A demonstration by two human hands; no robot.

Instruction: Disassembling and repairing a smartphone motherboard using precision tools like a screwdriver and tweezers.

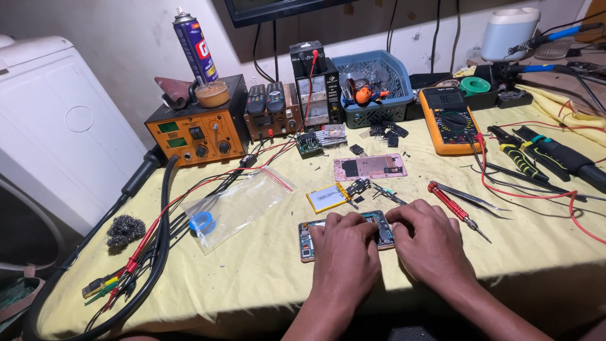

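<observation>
Head view: our left hand (344, 256) and right hand (429, 243) press fingertips together onto the opened phone body with exposed circuit board (307, 240) on the yellow cloth-covered table (265, 271). We judge light, even pressure suits, red-handled screwdriver (456, 211) nearby.

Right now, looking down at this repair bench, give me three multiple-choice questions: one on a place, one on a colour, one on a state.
1. Where does the red-handled screwdriver lie?
A. right of the hands
B. in the blue plastic basket
C. on the orange soldering station

2. What colour is the digital multimeter?
A. green
B. orange-yellow
C. white

3. What state is the opened phone body in?
A. shut in a bag
B. standing upright
C. flat, under both hands

Answers: 1 A, it rests on the yellow cloth beside the right hand. 2 B, its casing shows that colour. 3 C, the left hand and right hand rest on it.
</observation>
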